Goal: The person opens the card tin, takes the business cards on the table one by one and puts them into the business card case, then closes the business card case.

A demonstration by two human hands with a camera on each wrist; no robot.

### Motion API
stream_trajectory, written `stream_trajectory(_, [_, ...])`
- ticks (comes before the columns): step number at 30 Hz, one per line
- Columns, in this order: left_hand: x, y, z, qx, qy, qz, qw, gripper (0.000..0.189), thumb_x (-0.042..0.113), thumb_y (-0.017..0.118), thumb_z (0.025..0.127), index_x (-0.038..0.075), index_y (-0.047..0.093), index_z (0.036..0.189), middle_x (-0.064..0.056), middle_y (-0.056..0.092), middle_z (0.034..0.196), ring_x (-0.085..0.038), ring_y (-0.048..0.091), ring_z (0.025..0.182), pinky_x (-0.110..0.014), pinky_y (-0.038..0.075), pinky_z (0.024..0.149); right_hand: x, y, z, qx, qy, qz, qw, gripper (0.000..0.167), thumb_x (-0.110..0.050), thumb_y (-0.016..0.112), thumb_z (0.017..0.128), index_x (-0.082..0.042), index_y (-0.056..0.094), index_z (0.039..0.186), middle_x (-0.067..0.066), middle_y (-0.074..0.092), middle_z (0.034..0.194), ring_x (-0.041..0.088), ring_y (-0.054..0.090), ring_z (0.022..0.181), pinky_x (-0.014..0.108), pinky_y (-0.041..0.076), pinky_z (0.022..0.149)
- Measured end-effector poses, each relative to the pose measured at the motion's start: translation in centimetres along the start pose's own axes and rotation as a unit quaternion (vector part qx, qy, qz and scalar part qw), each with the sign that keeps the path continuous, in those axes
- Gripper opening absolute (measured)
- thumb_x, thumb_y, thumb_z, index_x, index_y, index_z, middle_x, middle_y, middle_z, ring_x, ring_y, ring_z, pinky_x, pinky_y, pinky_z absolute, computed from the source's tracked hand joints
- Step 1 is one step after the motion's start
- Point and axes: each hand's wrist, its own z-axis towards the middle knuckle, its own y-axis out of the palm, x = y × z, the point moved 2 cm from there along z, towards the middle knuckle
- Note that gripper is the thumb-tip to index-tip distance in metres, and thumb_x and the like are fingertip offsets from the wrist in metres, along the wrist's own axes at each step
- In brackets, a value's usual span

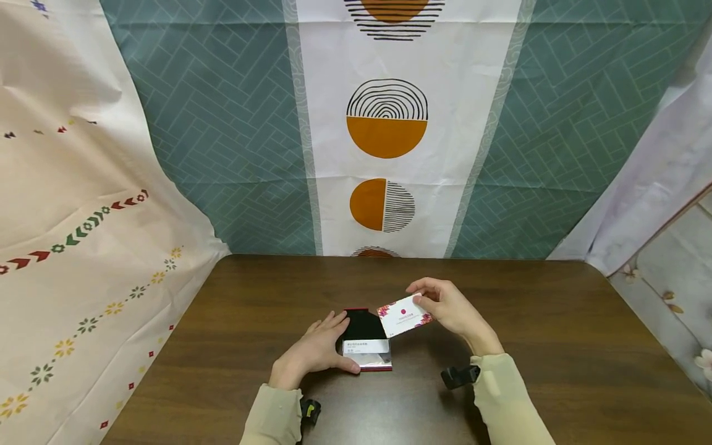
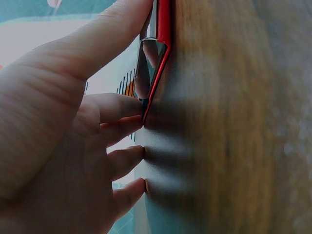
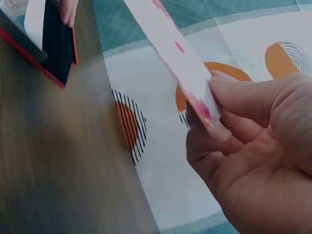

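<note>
An opened business card case (image 1: 363, 326) lies on the table, with a red edge, a black lining and a shiny silver front part. A white card with printed text (image 1: 358, 347) sits in its silver part. My left hand (image 1: 313, 351) rests over the case's left side, fingers spread and fairly straight, thumb on the front edge and a forefinger by the lid. My right hand (image 1: 453, 312) pinches a white business card (image 1: 405, 315) with pink flowers at its corners, between thumb and fingers. That card is tilted above the case's right side; in the right wrist view the card (image 3: 178, 56) appears clear of it.
The dark brown wooden table (image 1: 267, 290) reaches back to a hanging cloth (image 1: 334, 154) with orange and striped circles. A cream patterned cloth (image 1: 83, 247) borders the left, and a pale curtain (image 1: 628, 191) the right. A black wrist camera (image 1: 460, 376) sits under the right wrist.
</note>
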Motion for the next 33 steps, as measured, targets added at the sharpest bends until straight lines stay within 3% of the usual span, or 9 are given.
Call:
stream_trajectory(7, [0.1,0.0,0.1,0.001,-0.005,0.001,1.0000,0.109,0.058,0.081,0.069,0.002,0.036,0.151,-0.011,0.025,0.159,-0.034,0.013,0.147,-0.053,0.014,0.116,-0.1,2.0,0.6,-0.022,0.014,0.017,0.9995,0.018,0.001,0.061,0.094,-0.002,0.069,0.111,0.012,0.063,0.091,0.024,0.056,0.065,0.040,0.053,0.057])
stream_trajectory(17, [0.2,0.0,0.1,-0.005,-0.014,-0.003,0.9999,0.109,0.058,0.082,0.069,0.001,0.036,0.150,-0.013,0.025,0.159,-0.034,0.013,0.147,-0.053,0.014,0.115,-0.4,4.6,0.7,-0.029,0.041,0.008,0.9987,0.017,0.006,0.060,0.092,-0.003,0.067,0.105,0.010,0.060,0.083,0.028,0.057,0.062,0.048,0.055,0.061])
stream_trajectory(27, [0.1,-0.1,0.1,-0.004,-0.011,-0.009,0.9999,0.107,0.058,0.082,0.069,0.004,0.037,0.150,-0.013,0.025,0.159,-0.036,0.013,0.147,-0.055,0.014,0.115,0.3,7.1,1.1,-0.046,0.031,-0.037,0.9978,0.017,0.006,0.061,0.090,-0.007,0.067,0.098,0.003,0.060,0.081,0.018,0.056,0.067,0.030,0.054,0.057])
stream_trajectory(33, [0.1,0.0,0.1,-0.005,-0.017,-0.015,0.9997,0.105,0.057,0.083,0.068,0.006,0.041,0.149,-0.013,0.026,0.158,-0.036,0.014,0.147,-0.056,0.013,0.115,0.4,7.9,1.0,-0.058,0.017,-0.084,0.9947,0.017,0.006,0.062,0.089,-0.009,0.067,0.095,0.000,0.060,0.081,0.015,0.055,0.071,0.027,0.050,0.059])
